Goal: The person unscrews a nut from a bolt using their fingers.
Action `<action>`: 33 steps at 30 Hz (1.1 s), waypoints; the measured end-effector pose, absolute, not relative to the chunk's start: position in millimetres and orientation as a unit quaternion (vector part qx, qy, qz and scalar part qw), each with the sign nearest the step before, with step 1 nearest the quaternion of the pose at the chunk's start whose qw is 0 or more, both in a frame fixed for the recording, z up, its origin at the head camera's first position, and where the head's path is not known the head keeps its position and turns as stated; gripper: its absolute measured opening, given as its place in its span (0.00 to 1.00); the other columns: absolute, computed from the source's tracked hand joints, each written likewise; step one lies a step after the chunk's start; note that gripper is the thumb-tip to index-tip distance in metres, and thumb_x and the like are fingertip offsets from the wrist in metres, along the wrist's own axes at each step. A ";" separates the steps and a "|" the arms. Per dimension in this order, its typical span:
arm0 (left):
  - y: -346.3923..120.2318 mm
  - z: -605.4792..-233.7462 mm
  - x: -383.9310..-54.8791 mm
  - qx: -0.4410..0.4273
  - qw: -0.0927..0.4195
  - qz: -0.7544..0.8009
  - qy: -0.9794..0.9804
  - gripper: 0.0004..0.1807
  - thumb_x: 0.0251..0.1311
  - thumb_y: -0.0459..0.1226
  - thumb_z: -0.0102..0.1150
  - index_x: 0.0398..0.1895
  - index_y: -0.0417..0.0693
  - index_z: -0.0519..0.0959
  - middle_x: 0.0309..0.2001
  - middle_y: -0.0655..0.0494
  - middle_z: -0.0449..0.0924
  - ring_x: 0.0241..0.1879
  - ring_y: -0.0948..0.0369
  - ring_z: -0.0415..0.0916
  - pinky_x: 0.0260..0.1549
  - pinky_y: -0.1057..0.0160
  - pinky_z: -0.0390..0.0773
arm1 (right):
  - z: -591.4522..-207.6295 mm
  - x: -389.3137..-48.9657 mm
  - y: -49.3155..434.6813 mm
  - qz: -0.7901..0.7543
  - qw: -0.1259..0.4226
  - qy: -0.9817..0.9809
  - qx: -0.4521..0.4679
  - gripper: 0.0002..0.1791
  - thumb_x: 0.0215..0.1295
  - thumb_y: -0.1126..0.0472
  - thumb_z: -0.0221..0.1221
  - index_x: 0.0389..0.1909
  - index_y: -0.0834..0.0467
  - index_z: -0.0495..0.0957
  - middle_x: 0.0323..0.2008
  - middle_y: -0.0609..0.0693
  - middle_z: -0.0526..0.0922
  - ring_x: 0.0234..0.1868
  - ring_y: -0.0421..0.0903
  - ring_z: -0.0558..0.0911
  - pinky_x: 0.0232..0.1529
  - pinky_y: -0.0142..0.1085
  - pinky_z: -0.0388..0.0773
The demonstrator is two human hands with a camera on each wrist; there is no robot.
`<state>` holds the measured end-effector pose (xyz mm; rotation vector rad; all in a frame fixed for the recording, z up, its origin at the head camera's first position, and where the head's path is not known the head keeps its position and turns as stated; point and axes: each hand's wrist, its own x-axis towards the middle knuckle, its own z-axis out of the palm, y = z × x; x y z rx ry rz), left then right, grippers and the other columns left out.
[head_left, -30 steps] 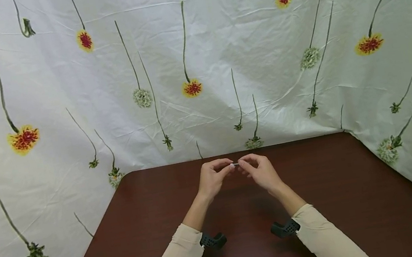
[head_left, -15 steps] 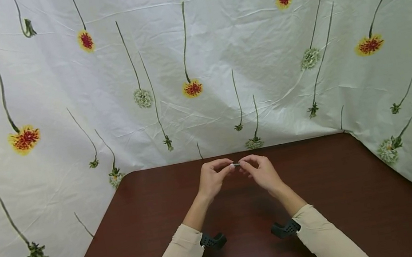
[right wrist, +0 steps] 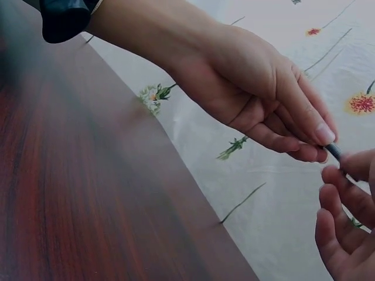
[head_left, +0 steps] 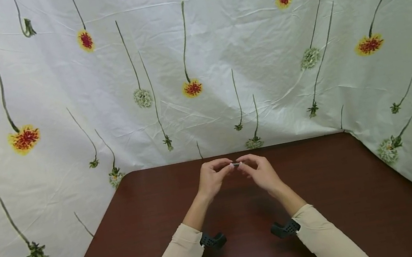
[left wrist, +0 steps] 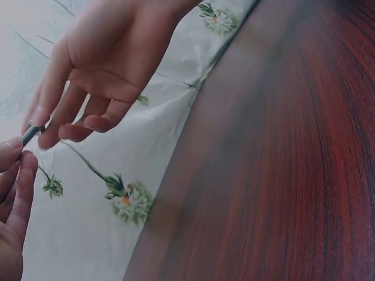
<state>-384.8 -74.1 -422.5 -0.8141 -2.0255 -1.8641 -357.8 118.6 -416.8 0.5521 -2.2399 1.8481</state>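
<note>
Pinching the right end of a small dark rod (left wrist: 29, 136), the right hand (head_left: 265, 174) has shifted its grip slightly: its index fingertip now reaches farther left than half a second ago. The left hand (head_left: 211, 180) holds the other end between thumb and fingertips, looking unmoved. That small change probably means the rod is being rolled or turned between them. It spans the narrow gap over the far part of the reddish-brown surface (head_left: 250, 256); whether it is threaded, I cannot tell.
</note>
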 end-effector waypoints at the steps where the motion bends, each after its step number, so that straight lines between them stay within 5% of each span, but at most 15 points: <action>1: -74.1 -422.4 -384.9 -0.279 0.134 -0.645 -0.699 0.06 0.65 0.25 0.67 0.42 0.29 0.86 0.36 0.43 0.88 0.36 0.54 0.87 0.40 0.49 0.86 | -416.9 -358.1 118.6 0.622 0.096 -0.754 0.191 0.13 0.75 0.67 0.60 0.57 0.65 0.82 0.48 0.64 0.85 0.44 0.56 0.84 0.46 0.55 0.82; 6: -74.3 -422.4 -384.8 -0.274 0.130 -0.647 -0.700 0.07 0.65 0.24 0.66 0.43 0.26 0.85 0.36 0.42 0.88 0.37 0.45 0.87 0.42 0.40 0.84 | -417.8 -358.3 118.2 0.622 0.092 -0.752 0.195 0.21 0.73 0.67 0.64 0.65 0.63 0.77 0.54 0.62 0.83 0.46 0.55 0.83 0.48 0.61 0.80; 13: -75.2 -418.2 -382.3 -0.281 0.133 -0.637 -0.706 0.08 0.66 0.25 0.66 0.44 0.26 0.85 0.38 0.38 0.87 0.38 0.42 0.86 0.41 0.40 0.84 | -412.0 -353.8 117.5 0.615 0.110 -0.756 0.193 0.14 0.77 0.66 0.59 0.57 0.70 0.80 0.46 0.62 0.85 0.45 0.57 0.84 0.44 0.47 0.83; 17: -76.0 -405.9 -370.2 -0.282 0.128 -0.647 -0.697 0.07 0.65 0.22 0.65 0.44 0.24 0.84 0.38 0.34 0.86 0.39 0.35 0.84 0.42 0.39 0.83 | -412.2 -355.1 117.7 0.622 0.114 -0.744 0.215 0.17 0.73 0.72 0.61 0.60 0.68 0.79 0.54 0.64 0.82 0.52 0.63 0.81 0.48 0.48 0.83; 22: -76.1 -403.0 -367.7 -0.280 0.122 -0.650 -0.696 0.06 0.65 0.21 0.63 0.43 0.24 0.84 0.38 0.31 0.86 0.41 0.26 0.80 0.43 0.35 0.81 | -418.3 -359.9 116.3 0.627 0.119 -0.744 0.196 0.18 0.75 0.64 0.62 0.62 0.64 0.79 0.53 0.64 0.83 0.50 0.60 0.84 0.48 0.52 0.83; 27: -75.0 -416.8 -381.2 -0.277 0.124 -0.649 -0.697 0.07 0.65 0.21 0.64 0.43 0.23 0.84 0.38 0.31 0.85 0.41 0.28 0.81 0.44 0.30 0.78 | -420.4 -360.9 115.9 0.614 0.132 -0.757 0.182 0.12 0.75 0.65 0.62 0.54 0.66 0.83 0.46 0.62 0.86 0.44 0.56 0.85 0.44 0.50 0.84; 33: -74.1 -421.4 -385.5 -0.272 0.129 -0.656 -0.692 0.07 0.65 0.24 0.66 0.43 0.28 0.86 0.38 0.36 0.87 0.40 0.33 0.84 0.43 0.36 0.81 | -420.2 -362.0 117.0 0.620 0.127 -0.751 0.189 0.17 0.72 0.65 0.65 0.60 0.63 0.80 0.51 0.60 0.84 0.46 0.56 0.83 0.42 0.44 0.84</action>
